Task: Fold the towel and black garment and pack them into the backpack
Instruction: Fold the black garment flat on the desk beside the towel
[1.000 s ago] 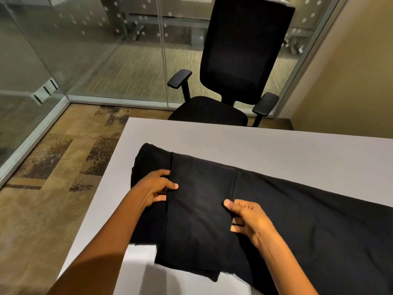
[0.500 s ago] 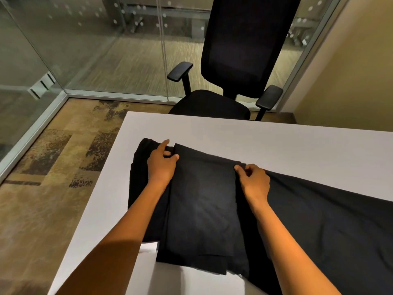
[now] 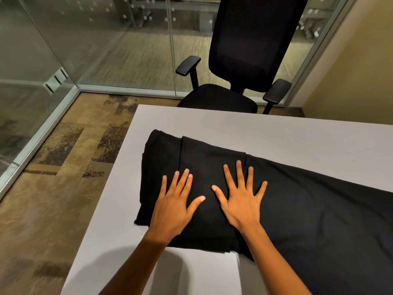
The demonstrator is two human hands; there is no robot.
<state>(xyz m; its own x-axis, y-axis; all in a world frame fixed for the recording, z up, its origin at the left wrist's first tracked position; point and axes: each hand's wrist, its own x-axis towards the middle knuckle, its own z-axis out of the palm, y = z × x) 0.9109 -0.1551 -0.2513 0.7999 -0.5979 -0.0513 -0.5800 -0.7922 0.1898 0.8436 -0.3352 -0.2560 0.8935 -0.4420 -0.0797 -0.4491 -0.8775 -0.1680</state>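
Observation:
The black garment lies across the grey table, its left end folded into stacked layers near the table's left edge, the rest spreading off to the right. My left hand rests flat on the folded part, fingers spread, holding nothing. Beside it, my right hand also lies flat with fingers apart on the same fold. No towel or backpack is in view.
A black office chair stands at the table's far side. Glass walls run behind and to the left. Patterned carpet lies beyond the table's left edge. A tan wall is at the right.
Both hands let go of the fold's far edge, drew back toward me and spread flat on the folded layers. The fold now lies pressed down.

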